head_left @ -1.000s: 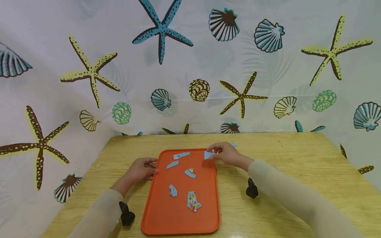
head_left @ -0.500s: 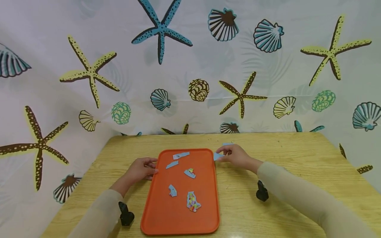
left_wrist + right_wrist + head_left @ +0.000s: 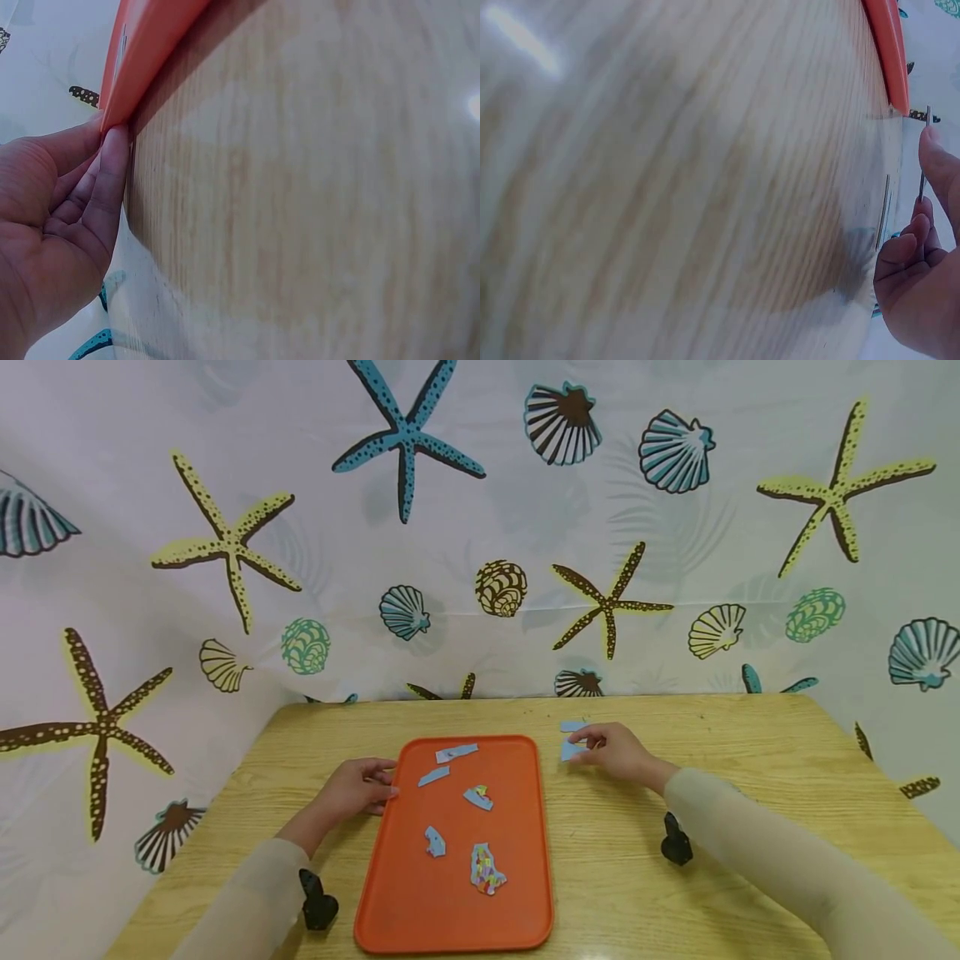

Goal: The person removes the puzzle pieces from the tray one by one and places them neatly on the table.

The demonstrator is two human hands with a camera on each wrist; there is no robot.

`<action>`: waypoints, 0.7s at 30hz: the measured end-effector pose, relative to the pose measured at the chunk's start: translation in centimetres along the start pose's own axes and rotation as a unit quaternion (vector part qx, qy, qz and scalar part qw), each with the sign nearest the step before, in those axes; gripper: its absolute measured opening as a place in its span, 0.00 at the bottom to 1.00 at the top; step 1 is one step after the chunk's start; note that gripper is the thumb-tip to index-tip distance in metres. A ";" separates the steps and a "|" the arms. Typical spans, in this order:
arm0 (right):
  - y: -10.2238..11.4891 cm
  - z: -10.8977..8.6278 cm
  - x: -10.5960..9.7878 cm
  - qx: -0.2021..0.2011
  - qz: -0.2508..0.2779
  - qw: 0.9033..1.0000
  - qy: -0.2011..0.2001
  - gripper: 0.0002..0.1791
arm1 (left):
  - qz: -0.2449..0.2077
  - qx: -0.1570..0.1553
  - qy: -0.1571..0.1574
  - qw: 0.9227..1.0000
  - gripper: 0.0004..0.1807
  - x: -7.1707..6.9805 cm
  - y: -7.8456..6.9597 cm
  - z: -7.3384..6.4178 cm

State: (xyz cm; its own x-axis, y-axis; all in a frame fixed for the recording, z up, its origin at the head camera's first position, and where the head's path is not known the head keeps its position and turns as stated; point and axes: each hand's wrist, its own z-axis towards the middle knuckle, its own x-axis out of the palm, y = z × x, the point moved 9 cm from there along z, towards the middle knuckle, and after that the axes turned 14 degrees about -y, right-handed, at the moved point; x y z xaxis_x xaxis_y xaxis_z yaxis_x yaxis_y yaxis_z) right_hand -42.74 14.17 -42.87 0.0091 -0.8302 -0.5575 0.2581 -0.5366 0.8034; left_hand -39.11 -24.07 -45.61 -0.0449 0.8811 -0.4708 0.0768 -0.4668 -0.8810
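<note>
My left hand (image 3: 356, 789) grips the left rim of an orange tray (image 3: 457, 922), and in the left wrist view the thumb and fingers pinch the tray's edge (image 3: 154, 56). Beyond the tray's right edge, my right hand (image 3: 618, 752) pinches a flat light-blue puzzle piece (image 3: 571, 750) between thumb and fingers. Seen from the right wrist, that piece (image 3: 928, 115) is a thin edge-on sliver above the table. Just behind it lies another pale blue piece (image 3: 573, 726), partly overlapped by the hand.
Several puzzle pieces lie in the tray: a colourful one (image 3: 487, 870), a small blue one (image 3: 435, 842), a blue and yellow one (image 3: 477, 797) and two blue strips near the back (image 3: 457, 752). Wood-grain table (image 3: 720, 752) surrounds it. A shell-and-starfish cloth (image 3: 450, 543) hangs behind.
My right hand has carried the blue piece rightward, from over the tray's back right corner to above the table beside it. The left hand and tray stay put.
</note>
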 end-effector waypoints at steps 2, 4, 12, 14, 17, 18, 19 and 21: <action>-0.4 0.2 -0.2 0.001 -0.002 1.000 -0.004 0.14 | 0.001 0.001 0.001 1.000 0.28 0.0 0.0 0.0; -0.6 0.4 -0.4 0.001 -0.004 1.000 -0.006 0.14 | 0.001 0.002 0.001 1.000 0.28 0.0 -0.1 0.0; -1.4 0.6 -0.7 0.013 -0.008 1.000 -0.008 0.13 | 0.007 -0.002 -0.003 1.000 0.27 -0.1 0.1 0.1; -1.6 0.7 -0.6 0.013 -0.012 1.000 -0.009 0.13 | 0.010 -0.002 -0.004 1.000 0.27 -0.1 0.1 0.2; -1.9 1.0 -0.4 0.012 -0.019 1.000 -0.010 0.13 | 0.014 -0.005 -0.005 1.000 0.28 -0.1 0.2 0.2; -2.0 1.1 -0.4 0.010 -0.021 1.000 -0.011 0.13 | 0.014 -0.006 -0.007 1.000 0.28 -0.1 0.2 0.2; -2.1 1.1 -0.3 0.010 -0.023 1.000 -0.010 0.12 | 0.015 -0.005 -0.004 1.000 0.28 -0.1 0.1 0.2; -2.0 1.1 -0.2 0.007 -0.028 1.000 -0.005 0.12 | 0.013 -0.007 -0.004 1.000 0.28 -0.1 0.2 0.2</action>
State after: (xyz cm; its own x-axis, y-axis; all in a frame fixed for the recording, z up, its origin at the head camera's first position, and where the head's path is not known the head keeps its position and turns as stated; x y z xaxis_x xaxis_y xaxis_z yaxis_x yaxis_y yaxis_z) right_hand -44.33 15.26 -44.18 -0.0157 -0.8000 -0.5998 0.2440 -0.5848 0.7736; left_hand -39.27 -24.25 -45.72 -0.0506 0.8678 -0.4943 0.0922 -0.4887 -0.8675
